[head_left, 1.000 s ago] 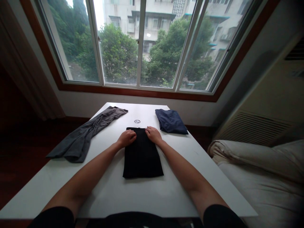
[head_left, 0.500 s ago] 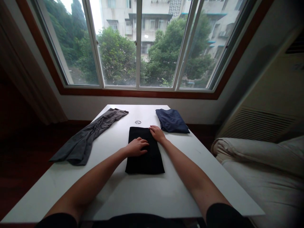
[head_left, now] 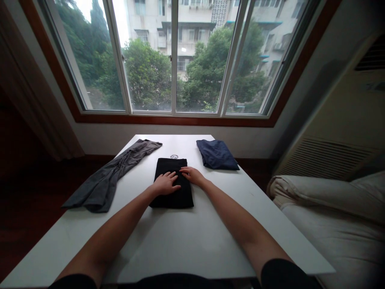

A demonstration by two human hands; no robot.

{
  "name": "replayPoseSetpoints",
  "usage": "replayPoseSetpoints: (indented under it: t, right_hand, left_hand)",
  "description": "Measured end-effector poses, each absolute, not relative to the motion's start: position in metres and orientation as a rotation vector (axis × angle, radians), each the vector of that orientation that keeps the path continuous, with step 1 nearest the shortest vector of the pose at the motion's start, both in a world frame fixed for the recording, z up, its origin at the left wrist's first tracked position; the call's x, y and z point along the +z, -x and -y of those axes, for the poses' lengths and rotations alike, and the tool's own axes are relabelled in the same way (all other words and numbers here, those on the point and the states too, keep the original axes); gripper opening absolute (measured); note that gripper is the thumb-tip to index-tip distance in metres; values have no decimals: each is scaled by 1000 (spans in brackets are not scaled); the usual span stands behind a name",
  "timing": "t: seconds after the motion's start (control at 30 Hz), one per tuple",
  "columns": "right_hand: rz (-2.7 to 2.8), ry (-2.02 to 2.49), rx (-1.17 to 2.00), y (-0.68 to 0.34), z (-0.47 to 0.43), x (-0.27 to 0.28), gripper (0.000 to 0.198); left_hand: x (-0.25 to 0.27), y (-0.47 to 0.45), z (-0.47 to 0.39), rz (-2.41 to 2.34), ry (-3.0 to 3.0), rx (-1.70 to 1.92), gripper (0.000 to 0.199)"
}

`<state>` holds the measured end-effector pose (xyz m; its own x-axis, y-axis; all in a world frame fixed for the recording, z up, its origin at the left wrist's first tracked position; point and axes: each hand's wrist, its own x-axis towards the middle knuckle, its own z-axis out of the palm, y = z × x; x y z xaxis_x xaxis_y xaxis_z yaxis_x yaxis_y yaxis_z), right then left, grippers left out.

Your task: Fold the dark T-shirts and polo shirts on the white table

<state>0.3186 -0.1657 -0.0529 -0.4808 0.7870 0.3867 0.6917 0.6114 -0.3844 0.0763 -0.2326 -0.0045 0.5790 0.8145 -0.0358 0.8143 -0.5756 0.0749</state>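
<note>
A black folded garment (head_left: 176, 198) lies flat as a rectangle in the middle of the white table. On its left part rests my left hand (head_left: 165, 184), fingers spread and palm down. My right hand (head_left: 192, 175) lies across its upper right edge, with the fingers stretched out over the cloth. Neither hand grips the fabric. What kind of garment it is, I cannot tell from this fold.
Grey trousers (head_left: 111, 176) stretch along the table's left edge. A navy folded garment (head_left: 217, 154) sits at the far right edge. Behind the black cloth is a small dark round mark (head_left: 174, 156) on the white table (head_left: 180, 249). A pale sofa (head_left: 331, 216) stands to the right.
The black garment has shifted left and a little away from me, with both hands moving along on it. My right hand has come closer to my left.
</note>
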Motion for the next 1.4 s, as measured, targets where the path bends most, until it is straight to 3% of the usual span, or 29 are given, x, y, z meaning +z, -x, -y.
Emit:
replayPoseSetpoints:
  t: [0.17, 0.37, 1.03, 1.13, 1.27, 1.4]
  right_hand:
    - [2279, 1267, 100, -319, 162, -58, 37]
    - [2317, 1149, 223, -309, 157, -71, 43]
    - [2010, 1306, 423, -294, 174, -46, 34]
    - [1813, 1420, 576, -288, 180, -35, 28]
    - [1545, 1481, 969, -282, 187, -28, 25]
    - [1429, 1352, 1248, -285, 191, -24, 26]
  left_hand:
    - [-17, -78, 234, -1445, -2695, 96, 72]
    - [-33, -74, 223, -1397, -2714, 194, 65]
    - [-34, -52, 143, -1491, -2692, 89, 66]
    - [-28, -55, 146, -1617, -2692, 177, 62]
    - [-26, -55, 166, -1827, -2683, 559, 44]
    - [-25, -53, 188, -1830, -2605, 563, 38]
